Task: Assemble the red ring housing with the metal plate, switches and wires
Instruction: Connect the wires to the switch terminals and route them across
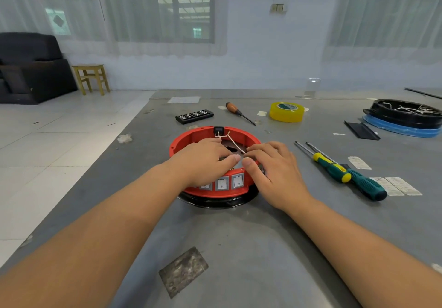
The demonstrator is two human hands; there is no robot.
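The red ring housing sits on a black round base in the middle of the grey table. White rocker switches line its near wall and a black socket sits in its far wall. Thin white wires run from the socket down into the ring. My left hand reaches over the ring's left side, fingers curled inside. My right hand lies over the right rim and its fingertips meet a wire's end. The metal plate inside is mostly hidden by both hands.
Two green-and-yellow screwdrivers lie to the right, a wooden-handled screwdriver and a yellow tape roll behind. A black bit case lies at the back left. A black tray of wires stands at the far right. The table edge runs along the left.
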